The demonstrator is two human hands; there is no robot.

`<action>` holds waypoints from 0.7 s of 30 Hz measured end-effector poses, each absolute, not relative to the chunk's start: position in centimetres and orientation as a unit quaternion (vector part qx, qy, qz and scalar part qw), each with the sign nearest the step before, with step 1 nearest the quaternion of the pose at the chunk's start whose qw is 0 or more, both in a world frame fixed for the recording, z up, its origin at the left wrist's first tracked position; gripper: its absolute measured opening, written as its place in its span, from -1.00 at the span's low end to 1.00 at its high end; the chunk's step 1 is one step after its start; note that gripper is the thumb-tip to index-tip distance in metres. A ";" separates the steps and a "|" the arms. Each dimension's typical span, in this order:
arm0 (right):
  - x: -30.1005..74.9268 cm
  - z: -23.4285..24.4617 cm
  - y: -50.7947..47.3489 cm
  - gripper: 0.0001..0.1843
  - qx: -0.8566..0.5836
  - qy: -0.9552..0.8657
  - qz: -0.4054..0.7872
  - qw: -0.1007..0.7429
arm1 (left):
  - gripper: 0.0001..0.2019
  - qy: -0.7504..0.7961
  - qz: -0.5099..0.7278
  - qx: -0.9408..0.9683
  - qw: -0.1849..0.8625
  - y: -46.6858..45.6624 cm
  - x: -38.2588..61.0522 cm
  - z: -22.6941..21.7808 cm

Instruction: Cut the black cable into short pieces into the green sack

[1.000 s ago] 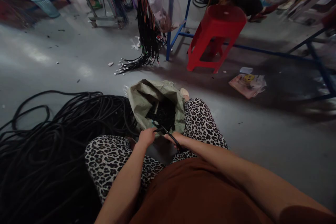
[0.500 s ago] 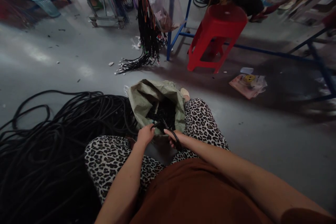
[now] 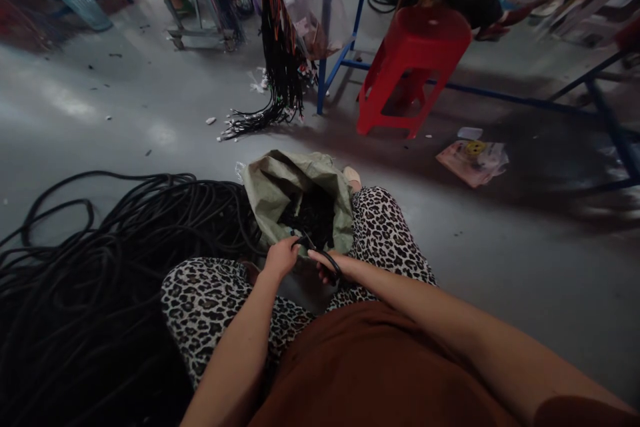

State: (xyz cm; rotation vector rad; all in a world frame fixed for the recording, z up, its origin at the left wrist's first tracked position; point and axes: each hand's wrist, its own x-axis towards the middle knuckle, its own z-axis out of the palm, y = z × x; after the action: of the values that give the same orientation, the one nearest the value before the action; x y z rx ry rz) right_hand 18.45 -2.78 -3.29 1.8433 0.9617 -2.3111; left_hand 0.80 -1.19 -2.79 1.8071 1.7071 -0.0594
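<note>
One short black cable (image 3: 302, 241), dull and slim, pokes roughly crosswise from the pinching left hand (image 3: 282, 256) above the near rim of the sack (image 3: 260, 190). The right hand (image 3: 326, 266) is curled round the scissors (image 3: 333, 260): black handles, thin blades slanting forward and leftward, close by the cable. Beyond, a hanging bag's label (image 3: 302, 28) looks too blurred to read.

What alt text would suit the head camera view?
The left hand grips a black strand and the right hand holds scissors, at the near edge of an open green sack. Black cable lies heaped at left; a red stool stands ahead.
</note>
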 end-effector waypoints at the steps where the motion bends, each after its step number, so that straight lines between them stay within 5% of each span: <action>1: 18.4 -3.1 -2.8 -0.43 0.594 0.312 -0.741 0.017 | -0.64 0.645 -0.024 0.692 0.324 -1.2 0.8 -2.8; 21: 18.4 -1.8 -3.0 -0.47 0.593 0.305 -0.745 0.007 | -0.62 0.626 -0.029 0.688 0.366 -1.3 1.5 -2.3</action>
State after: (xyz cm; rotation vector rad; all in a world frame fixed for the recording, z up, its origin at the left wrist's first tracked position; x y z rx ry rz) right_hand 18.38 -2.99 -1.79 1.8554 0.9547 -2.3286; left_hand 1.50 -1.30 -2.28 1.7692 1.6087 -0.0740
